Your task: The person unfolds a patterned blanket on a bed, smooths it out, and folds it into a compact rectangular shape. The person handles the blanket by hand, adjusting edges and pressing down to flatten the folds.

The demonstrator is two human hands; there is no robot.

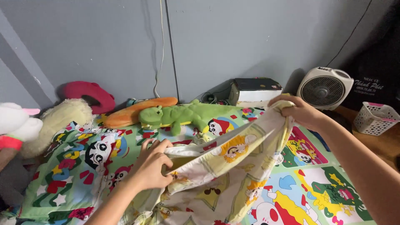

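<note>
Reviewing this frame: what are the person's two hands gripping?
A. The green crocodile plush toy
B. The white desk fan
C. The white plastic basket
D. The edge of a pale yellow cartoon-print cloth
D: the left hand and right hand each pinch the top edge of the pale yellow cartoon-print cloth, held stretched above the colourful bedsheet; the green crocodile plush lies untouched behind.

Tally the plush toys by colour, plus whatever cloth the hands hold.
Green plush crocodile: 1
Orange plush: 1
Pink plush: 1
Cream plush: 1
White plush: 1
Yellow printed cloth, held by left hand and right hand: 1
Total: 6
</note>
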